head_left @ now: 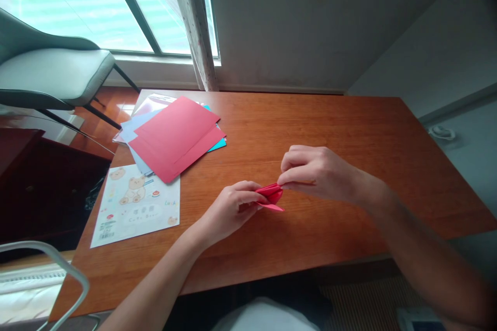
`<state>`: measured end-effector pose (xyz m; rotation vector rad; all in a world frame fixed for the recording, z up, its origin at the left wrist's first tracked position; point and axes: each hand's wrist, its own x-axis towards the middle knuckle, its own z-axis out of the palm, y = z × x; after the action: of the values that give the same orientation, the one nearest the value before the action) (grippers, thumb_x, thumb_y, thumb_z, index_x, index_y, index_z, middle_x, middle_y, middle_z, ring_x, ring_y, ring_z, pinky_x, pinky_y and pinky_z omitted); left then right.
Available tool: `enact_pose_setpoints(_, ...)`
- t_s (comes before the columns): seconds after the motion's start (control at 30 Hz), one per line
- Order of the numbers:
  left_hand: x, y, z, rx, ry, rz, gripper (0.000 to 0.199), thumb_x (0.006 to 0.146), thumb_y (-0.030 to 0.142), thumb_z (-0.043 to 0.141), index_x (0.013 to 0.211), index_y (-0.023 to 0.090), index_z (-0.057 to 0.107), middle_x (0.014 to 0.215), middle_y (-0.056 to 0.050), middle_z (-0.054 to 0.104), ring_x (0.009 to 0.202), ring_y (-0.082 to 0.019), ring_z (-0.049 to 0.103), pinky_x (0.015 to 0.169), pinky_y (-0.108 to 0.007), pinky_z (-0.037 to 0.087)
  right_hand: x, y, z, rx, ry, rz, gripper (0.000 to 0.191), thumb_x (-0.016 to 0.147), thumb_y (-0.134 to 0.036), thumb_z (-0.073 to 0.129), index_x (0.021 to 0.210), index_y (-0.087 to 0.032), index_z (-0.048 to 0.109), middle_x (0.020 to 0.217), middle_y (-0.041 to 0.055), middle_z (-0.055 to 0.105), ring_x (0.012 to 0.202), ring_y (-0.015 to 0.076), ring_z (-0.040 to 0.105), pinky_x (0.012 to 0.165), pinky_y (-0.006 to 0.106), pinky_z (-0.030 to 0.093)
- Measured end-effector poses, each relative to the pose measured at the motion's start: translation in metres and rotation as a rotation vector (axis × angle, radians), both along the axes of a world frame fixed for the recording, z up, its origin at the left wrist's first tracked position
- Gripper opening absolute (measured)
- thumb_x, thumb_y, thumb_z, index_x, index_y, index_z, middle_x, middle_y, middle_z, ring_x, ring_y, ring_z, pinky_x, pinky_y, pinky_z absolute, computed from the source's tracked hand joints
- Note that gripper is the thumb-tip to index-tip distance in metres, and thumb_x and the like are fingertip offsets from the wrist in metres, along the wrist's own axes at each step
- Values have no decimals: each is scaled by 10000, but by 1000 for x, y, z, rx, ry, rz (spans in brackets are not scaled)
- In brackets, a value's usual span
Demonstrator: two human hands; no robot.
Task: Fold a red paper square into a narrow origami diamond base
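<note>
While our left hand (229, 207) clamps the folded red paper (275, 194) in its fingers, our right hand (316, 168) pinches its right end, fingers together. We hold it above the bench (341, 134), toward the near edge (the red sheets (176, 137) lie by the far left corner). We seem to be shaping the folds; the next move calls, we judge, for a steady left grip and light right fingers.

Blown-out window (73, 5), upper left, gave the daylight, cyan-tinted. Counter (349, 129) had pale sheen at far-left corner; floor (93, 118) showed a bright patch. Wall (279, 26) was dim, top-right corner near black. Cabinet (50, 191) sank into shadow. Red folded paper (274, 195) looked slightly soft. Wide-angle stretch at edges.
</note>
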<state>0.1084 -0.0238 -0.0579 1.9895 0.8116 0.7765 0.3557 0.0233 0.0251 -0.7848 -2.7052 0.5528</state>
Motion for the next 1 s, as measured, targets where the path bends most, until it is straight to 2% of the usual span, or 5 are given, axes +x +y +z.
enact_pose_setpoints(0.13,0,0,-2,23,17,11,223,936,97,567,977,218,749,1012,-56,734,868,-150,705,740,-238,551,0,1,-1,3,-12,2,293,1016,-293,520,843,-250,752,831,43,664,765,159,554,667,292,407)
enact_pose_setpoints(0.33,0,0,-6,117,53,89,205,945,121,570,1000,208,748,1004,-65,726,850,-149,694,740,-246,555,-2,-2,-14,-90,141,-118,160,964,-251,603,888,-235,742,874,42,683,799,165,609,696,287,453)
enact_pose_setpoints(0.57,-1,0,-10,178,84,140,243,947,121,550,1049,225,744,1035,-66,725,882,-161,686,754,-265,561,-6,-10,-18,98,54,-156,263,1008,-272,521,865,-252,741,876,51,689,789,175,567,672,305,429)
enact_pose_setpoints(0.8,-1,1,-8,205,82,136,249,975,153,523,1051,221,750,1006,-71,727,872,-164,675,745,-270,560,-2,-8,-23,-51,125,-157,167,977,-291,590,932,-239,743,898,49,679,824,174,613,710,300,473)
enact_pose_setpoints(1.0,0,0,-10,224,93,136,273,971,132,519,1094,233,740,1023,-70,725,884,-165,670,759,-278,562,-6,-10,-24,-119,175,-252,155,953,-297,628,884,-240,754,844,35,681,776,164,625,704,296,483)
